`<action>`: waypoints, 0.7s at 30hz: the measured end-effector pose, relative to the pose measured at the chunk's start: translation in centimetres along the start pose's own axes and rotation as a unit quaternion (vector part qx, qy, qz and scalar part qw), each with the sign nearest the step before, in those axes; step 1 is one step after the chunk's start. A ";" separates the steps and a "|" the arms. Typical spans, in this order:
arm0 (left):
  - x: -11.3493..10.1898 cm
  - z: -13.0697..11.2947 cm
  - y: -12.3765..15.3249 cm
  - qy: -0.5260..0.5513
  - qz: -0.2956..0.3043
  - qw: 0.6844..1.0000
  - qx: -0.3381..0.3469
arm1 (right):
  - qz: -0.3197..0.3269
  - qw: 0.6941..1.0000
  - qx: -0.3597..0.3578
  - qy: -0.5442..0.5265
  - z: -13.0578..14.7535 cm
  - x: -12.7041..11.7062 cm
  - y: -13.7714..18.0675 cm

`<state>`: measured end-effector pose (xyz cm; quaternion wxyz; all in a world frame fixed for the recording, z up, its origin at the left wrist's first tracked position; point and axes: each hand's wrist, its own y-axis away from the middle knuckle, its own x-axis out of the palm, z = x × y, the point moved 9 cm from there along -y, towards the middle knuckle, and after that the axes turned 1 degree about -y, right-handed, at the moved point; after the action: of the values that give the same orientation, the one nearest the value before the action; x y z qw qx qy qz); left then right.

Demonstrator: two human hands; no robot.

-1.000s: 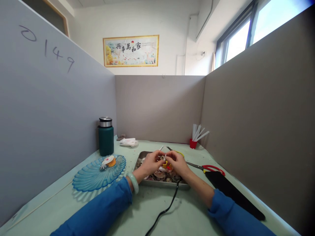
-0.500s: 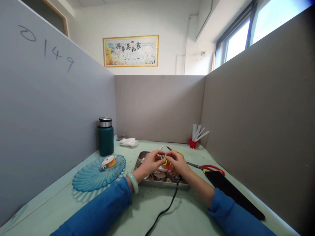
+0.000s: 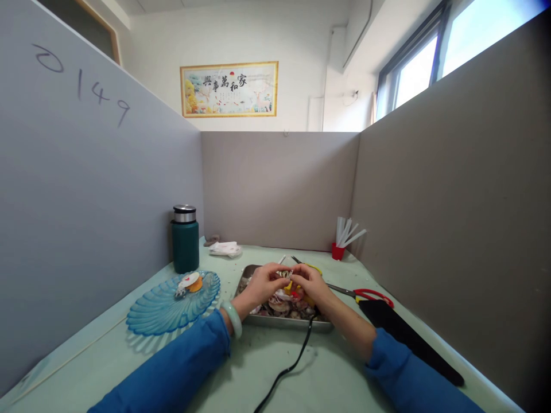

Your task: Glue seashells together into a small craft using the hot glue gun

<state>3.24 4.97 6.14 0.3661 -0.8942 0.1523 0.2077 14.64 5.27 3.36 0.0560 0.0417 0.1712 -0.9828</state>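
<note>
Left hand (image 3: 263,285) and right hand (image 3: 313,285) meet over a tray (image 3: 279,322). From it, a plate (image 3: 155,312) lies at nine o'clock, a flask (image 3: 185,244) at ten, scissors (image 3: 365,294) at three.

We see a pale green table (image 3: 336,373). A dark green bottle (image 3: 185,240) stands at the left, with a blue plate (image 3: 172,307) near it. A metal tray (image 3: 284,322) sits in the middle. A black cord (image 3: 288,362) runs from the tray toward us. Red scissors (image 3: 365,294) and a flat black case (image 3: 404,338) lie on the right. At the back are a red cup (image 3: 338,251) and a white cloth (image 3: 224,248).
</note>
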 end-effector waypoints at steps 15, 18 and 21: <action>0.0 -0.1 0.0 -0.012 0.015 1.000 -0.001 | 0.005 1.000 -0.029 0.005 0.5 -0.1 0.1; 0.1 0.1 0.0 -0.003 0.020 1.000 0.000 | 0.004 0.999 -0.031 0.017 0.6 -0.1 0.1; 0.3 0.2 0.0 0.003 0.027 1.000 0.000 | 0.005 0.999 -0.032 0.022 0.6 0.0 0.1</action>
<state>3.39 5.09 5.85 0.3601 -0.8903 0.1772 0.2150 14.63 4.94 3.93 0.0589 0.0620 0.2035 -0.9753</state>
